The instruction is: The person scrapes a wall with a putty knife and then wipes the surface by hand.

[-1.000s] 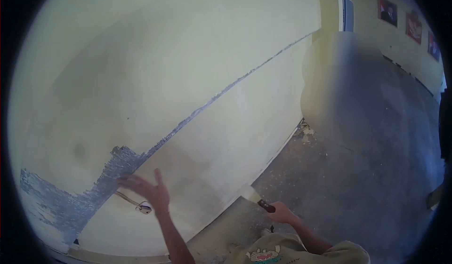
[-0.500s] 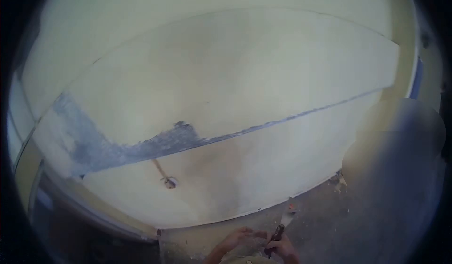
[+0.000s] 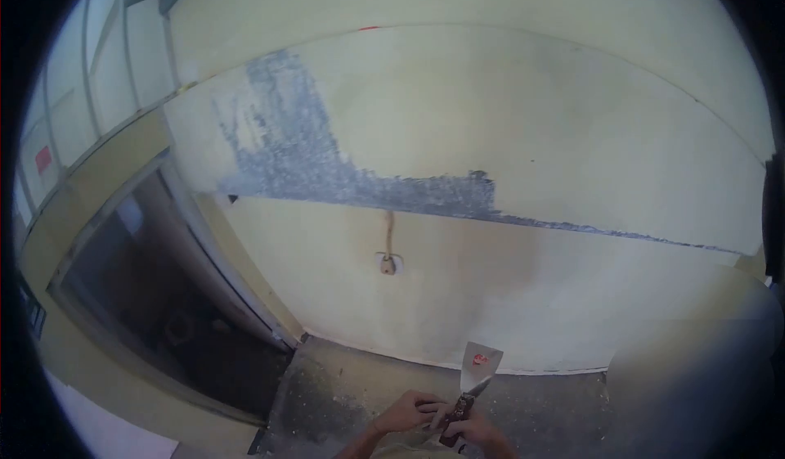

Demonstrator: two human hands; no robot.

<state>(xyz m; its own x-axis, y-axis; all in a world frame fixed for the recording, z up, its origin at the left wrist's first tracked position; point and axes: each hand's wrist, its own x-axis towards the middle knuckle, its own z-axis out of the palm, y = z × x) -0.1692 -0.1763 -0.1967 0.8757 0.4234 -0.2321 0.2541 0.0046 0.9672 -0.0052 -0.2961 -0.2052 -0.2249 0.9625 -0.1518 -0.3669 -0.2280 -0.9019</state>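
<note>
At the bottom of the view my right hand (image 3: 481, 432) is closed round the dark handle of a putty knife (image 3: 480, 366). Its wide metal blade points upward and bears a red mark. My left hand (image 3: 409, 411) is just left of the handle, fingers loosely bent and reaching toward my right hand, with no object showing in it. Ahead stands a pale wall (image 3: 425, 123) with a long band across it. Grey-blue bare patches (image 3: 286, 140) show at the band's left part, and a thin grey strip runs along its lower edge.
Below the band a socket or outlet box (image 3: 388, 264) sits in the wall, with a brown groove above it. A dark doorway (image 3: 184, 295) opens on the left. Debris specks the grey floor (image 3: 343, 377). A blurred shape (image 3: 695, 369) fills the lower right.
The view has swung left and levelled, so the doorway shows more and the wall sits farther right. The putty knife's blade has turned its broad face toward me and tilted left.
</note>
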